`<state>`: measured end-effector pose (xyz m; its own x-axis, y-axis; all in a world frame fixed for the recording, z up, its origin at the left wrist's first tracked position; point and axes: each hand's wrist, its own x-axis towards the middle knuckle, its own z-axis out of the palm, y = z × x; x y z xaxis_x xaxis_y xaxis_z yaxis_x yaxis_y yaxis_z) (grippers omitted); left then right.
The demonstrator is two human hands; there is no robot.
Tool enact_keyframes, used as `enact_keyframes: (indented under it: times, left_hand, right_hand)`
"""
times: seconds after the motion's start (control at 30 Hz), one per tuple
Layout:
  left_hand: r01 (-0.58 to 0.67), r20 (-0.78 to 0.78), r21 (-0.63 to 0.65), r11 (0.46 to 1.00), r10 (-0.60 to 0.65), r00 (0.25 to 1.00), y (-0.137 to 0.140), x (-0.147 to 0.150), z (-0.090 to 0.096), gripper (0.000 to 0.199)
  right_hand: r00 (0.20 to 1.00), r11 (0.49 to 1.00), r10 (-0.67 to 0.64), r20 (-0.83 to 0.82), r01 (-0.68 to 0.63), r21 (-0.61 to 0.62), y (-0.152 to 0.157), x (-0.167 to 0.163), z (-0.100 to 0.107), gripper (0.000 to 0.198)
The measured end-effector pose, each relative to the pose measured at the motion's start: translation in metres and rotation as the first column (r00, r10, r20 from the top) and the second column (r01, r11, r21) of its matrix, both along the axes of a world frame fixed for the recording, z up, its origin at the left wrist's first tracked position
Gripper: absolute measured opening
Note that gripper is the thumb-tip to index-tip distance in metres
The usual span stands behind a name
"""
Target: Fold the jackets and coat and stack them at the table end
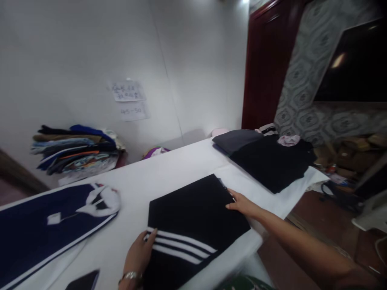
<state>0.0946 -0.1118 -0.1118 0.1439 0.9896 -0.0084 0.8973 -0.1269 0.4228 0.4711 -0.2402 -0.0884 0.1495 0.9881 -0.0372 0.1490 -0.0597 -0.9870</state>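
Note:
A folded black garment point(193, 213) with three white stripes lies on the white-covered table in front of me. My left hand point(139, 251), with a metal band at the wrist, is closed on its left edge beside the stripes, thumb on top. At the opposite edge, my right hand point(241, 204) also pinches the fabric, with the thumb above and the other fingers partly hidden. A navy garment point(27, 229) with white trim and a small white tag point(54, 218) is spread to the left. Near the front edge lies a dark phone point(83, 280).
Folded clothes point(75, 149) are piled at the back left, against the white wall. Black clothing point(272, 161) and a dark grey folded piece point(237, 140) occupy the table's far right. Handwritten papers point(128, 90) hang on the wall. Boxes point(350, 157) stand beyond the table at right.

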Motion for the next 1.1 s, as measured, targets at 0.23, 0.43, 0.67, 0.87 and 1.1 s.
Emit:
enact_keyframes:
  times: [0.23,0.43,0.67,0.87,1.1]
  left_hand:
    - [-0.062,-0.085,0.046,0.997,0.066,0.994,-0.009,0.02,0.036,0.059]
    - [0.14,-0.241,0.155,0.978,-0.1,0.965,0.013,0.066,0.031,0.064]
    - [0.124,-0.252,-0.059,0.991,-0.135,0.958,0.011,0.072,0.007,0.076]
    - [0.121,-0.158,-0.04,0.992,-0.126,0.979,0.006,0.07,0.004,0.08]
    - [0.073,0.019,0.025,0.997,-0.073,0.997,-0.001,0.066,0.008,0.075]
  right_hand:
    - [0.593,0.992,-0.09,0.8,-0.018,0.125,0.021,-0.007,0.01,0.067]
    - [0.396,0.981,0.054,0.917,-0.194,0.026,0.093,-0.048,0.016,0.067]
    - [0.223,0.993,0.118,0.968,-0.057,-0.108,0.128,-0.025,-0.033,0.071]
    - [0.177,0.995,0.062,0.982,-0.09,-0.046,0.132,-0.011,-0.062,0.067]
    - [0.22,0.961,0.005,0.976,-0.272,0.056,0.142,0.028,-0.084,0.056]
